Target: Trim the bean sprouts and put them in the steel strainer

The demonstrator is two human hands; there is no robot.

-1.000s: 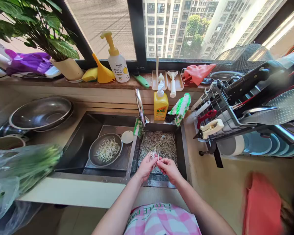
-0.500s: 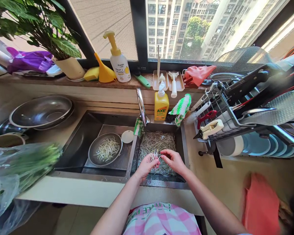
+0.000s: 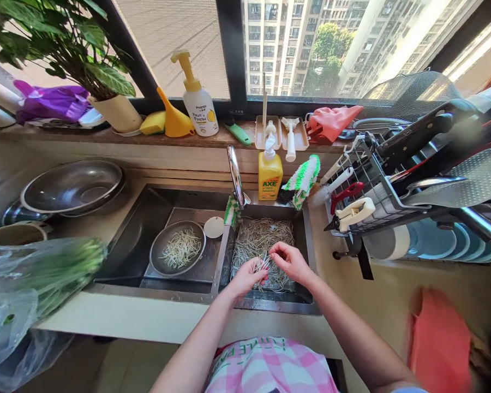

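Note:
Over the right basin, my left hand [image 3: 247,277] is closed around a small bunch of bean sprouts [image 3: 264,263], whose pale stems stick out toward the right. My right hand [image 3: 291,263] is beside it, thumb and forefinger pinched at the tip of a sprout. Below both hands, a thick layer of loose bean sprouts [image 3: 256,237] fills the right basin [image 3: 306,240]. In the left basin [image 3: 126,245] stands a round metal pan or bowl [image 3: 155,256] with a smaller heap of whiter bean sprouts [image 3: 181,248] in it.
The faucet [image 3: 235,177] rises between the basins, by a yellow soap bottle [image 3: 269,177] and a green-white cloth [image 3: 301,180]. On the right stands a dish rack [image 3: 387,191] with knives and utensils. Large pans [image 3: 71,185] and bagged greens [image 3: 61,273] lie left.
My right hand has moved slightly up and its fingers have curled in more. The left hand stays nearly in place, with the sprouts tilted further right. The view has shifted slightly.

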